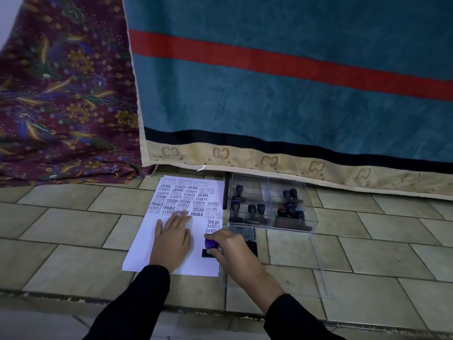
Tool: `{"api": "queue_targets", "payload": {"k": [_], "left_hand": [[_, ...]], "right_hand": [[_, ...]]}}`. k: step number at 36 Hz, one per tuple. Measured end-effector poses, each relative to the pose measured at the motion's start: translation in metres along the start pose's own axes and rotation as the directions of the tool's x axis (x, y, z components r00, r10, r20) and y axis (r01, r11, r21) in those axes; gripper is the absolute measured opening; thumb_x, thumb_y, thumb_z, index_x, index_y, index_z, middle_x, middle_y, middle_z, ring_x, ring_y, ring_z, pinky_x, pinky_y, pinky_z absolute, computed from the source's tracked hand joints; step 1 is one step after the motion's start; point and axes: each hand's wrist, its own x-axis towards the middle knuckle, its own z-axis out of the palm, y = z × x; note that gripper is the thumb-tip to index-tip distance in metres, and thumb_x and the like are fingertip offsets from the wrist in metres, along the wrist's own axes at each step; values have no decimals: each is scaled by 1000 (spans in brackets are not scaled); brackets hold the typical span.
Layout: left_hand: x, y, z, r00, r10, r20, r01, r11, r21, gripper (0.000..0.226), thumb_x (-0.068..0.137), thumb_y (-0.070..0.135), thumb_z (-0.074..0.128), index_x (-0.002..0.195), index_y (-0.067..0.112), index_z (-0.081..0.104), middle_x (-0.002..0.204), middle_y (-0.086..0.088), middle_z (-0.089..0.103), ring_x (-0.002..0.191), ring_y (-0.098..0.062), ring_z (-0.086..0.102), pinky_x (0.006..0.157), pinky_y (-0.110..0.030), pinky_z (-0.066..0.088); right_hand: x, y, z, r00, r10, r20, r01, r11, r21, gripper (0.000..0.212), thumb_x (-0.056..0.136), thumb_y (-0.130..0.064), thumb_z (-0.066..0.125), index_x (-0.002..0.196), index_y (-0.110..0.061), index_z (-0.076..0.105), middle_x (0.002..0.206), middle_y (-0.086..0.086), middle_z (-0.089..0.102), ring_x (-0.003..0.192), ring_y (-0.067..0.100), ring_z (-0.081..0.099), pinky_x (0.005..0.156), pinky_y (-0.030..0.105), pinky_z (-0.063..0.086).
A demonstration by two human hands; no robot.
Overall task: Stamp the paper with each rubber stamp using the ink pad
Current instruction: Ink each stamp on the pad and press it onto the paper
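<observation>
A white sheet of paper [147, 249] lies on the tiled floor, its far half covered with black stamped words such as SAMPLE, FRAGILE and AIR MAIL. My left hand [172, 241] rests flat on the middle of the sheet, fingers spread. My right hand [231, 249] grips a rubber stamp [210, 247] with a purple knob and a black base. The base sits on the paper near its right edge. An ink pad [241, 230] with its lid raised sits just right of the paper, partly hidden behind my right hand.
A clear plastic box [272, 204] holding several dark-handled stamps stands right of the paper, its clear lid [316, 266] lying nearer me. A black pen [226, 192] lies along the paper's right edge. A teal blanket [294, 94] and patterned cloth [66, 94] hang behind.
</observation>
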Motion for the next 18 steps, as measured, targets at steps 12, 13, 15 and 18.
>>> {"api": "queue_targets", "payload": {"k": [12, 13, 15, 18], "left_hand": [[12, 17, -5, 992, -72, -107, 76, 996, 39, 28, 80, 11, 55, 108, 15, 57, 111, -4, 59, 109, -27, 50, 106, -46, 25], [14, 18, -5, 990, -79, -119, 85, 995, 44, 26, 79, 10, 56, 105, 14, 58, 107, -4, 59, 106, -28, 51, 104, -46, 25], [16, 18, -2, 985, -91, -147, 99, 994, 47, 22, 77, 9, 58, 99, 13, 59, 101, -6, 58, 101, -31, 52, 101, -47, 28], [17, 16, 4, 975, -92, -203, 101, 994, 32, 17, 75, 14, 52, 92, 14, 56, 95, -6, 56, 96, -31, 52, 97, -49, 33]], "right_hand": [[6, -4, -4, 997, 53, 55, -51, 998, -32, 34, 85, -9, 63, 119, -8, 61, 116, 13, 63, 101, 25, 60, 90, 31, 49], [7, -4, -4, 997, 59, 44, -58, 998, -24, 33, 85, -9, 62, 118, -7, 61, 115, 13, 64, 101, 25, 60, 90, 32, 49], [5, -5, -3, 998, 55, 23, -54, 998, -20, 30, 85, -7, 61, 115, -6, 62, 114, 14, 64, 101, 26, 61, 90, 34, 49], [-4, -3, 2, 1000, 10, 3, -10, 1000, -15, 24, 86, -7, 61, 110, -4, 64, 108, 14, 66, 100, 25, 61, 87, 31, 49]]}}
